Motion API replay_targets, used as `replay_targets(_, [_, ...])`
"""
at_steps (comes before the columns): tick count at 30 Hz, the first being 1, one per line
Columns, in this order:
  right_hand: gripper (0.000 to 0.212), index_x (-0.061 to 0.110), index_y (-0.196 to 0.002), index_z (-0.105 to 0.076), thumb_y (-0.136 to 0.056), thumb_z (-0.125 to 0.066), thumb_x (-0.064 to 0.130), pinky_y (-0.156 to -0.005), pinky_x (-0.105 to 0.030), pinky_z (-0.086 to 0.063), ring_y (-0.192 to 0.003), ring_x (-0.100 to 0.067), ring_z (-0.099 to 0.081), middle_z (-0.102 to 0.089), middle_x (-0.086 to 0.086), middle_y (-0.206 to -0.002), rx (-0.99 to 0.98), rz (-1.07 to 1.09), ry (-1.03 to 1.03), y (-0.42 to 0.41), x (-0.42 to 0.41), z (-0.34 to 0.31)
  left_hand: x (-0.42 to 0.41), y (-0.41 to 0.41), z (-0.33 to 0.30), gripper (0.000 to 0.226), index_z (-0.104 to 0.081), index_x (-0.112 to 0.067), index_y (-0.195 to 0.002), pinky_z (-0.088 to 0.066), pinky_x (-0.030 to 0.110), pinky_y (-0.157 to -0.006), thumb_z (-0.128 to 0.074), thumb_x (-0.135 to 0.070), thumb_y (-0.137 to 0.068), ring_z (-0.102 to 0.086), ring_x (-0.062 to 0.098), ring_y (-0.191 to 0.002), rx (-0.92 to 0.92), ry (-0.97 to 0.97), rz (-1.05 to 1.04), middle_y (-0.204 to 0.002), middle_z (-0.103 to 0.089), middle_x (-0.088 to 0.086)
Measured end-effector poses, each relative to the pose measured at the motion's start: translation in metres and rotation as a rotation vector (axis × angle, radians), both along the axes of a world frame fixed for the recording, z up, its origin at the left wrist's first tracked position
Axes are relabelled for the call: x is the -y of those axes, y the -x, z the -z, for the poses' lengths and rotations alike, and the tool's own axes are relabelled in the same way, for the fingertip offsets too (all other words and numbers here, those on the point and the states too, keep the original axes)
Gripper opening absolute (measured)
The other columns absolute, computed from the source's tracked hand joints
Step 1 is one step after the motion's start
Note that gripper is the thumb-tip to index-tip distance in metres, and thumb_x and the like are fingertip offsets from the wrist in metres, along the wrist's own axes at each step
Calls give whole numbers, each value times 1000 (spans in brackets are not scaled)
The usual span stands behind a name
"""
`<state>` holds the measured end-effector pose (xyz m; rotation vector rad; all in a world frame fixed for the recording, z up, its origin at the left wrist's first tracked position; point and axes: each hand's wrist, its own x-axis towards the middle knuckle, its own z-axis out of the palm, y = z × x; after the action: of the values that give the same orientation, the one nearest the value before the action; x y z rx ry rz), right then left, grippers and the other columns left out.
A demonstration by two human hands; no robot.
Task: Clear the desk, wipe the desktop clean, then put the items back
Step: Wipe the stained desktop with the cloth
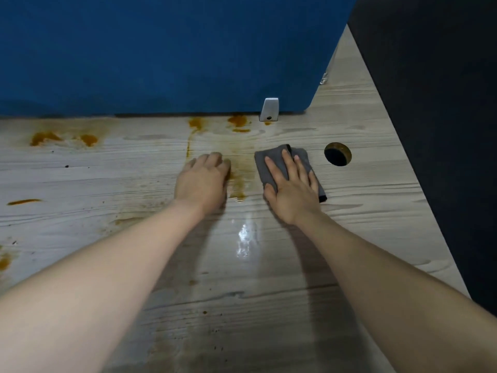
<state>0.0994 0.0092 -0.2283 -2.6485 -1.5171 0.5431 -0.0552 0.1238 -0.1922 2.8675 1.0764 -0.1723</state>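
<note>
Your forearms are reaching over the near edge of the desk, and your right hand is pressing flat, fingers spread, on the folded grey cloth toward the far right corner. It is looking soft and light, so it is probably best pinned under the palm. Your left hand is resting loosely curled, holding nothing, beside the orange stain.

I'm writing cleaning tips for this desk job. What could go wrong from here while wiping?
The left hand rests bare beside the orange-brown smear, so it may pick up residue and spread it. The right hand presses the grey cloth close to the cable hole; liquid could be pushed in. The stains along the blue partition could be missed.
</note>
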Motion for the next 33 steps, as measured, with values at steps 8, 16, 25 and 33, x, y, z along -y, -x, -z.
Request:
replay_targets(8, [58,40,-149,3,-97,-23,44,-117,-45,5,-145,-17,14,17,6,-158,26,89,-1,-45,-52,0,-38,-6,12,58,-8,-12,-152,-18,42,-117,-30,-29,-101,-8,30,-146,-134,218,-108,-159,-4,12])
replay_targets(16, [56,36,-150,-8,-98,-27,38,-115,-41,-5,-145,-17,-3,1,6,-159,82,200,-125,-56,-69,7,-43,-8,8,59,-6,-11,-152,-25,39,-112,-27,-32,-101,-12,33,-145,-205,173,-43,-159,-4,15])
replay_targets(25, [54,24,-147,-26,-94,-41,26,-102,-51,-23,-132,-35,-20,-19,-13,-148,208,559,-126,-52,-105,0,-49,-9,10,59,-5,-13,-152,-26,40,-111,-29,-32,-101,-12,32,-145,-217,171,-28,-159,-2,13])
replay_targets(33, [46,13,-140,-35,-96,-44,25,-89,-47,-41,-122,-38,-29,-25,-18,-139,339,236,-91,-60,-100,3,-49,-11,7,58,-4,-11,-152,-27,40,-110,-28,-30,-102,-14,34,-144,-263,143,-19,-159,-2,15])
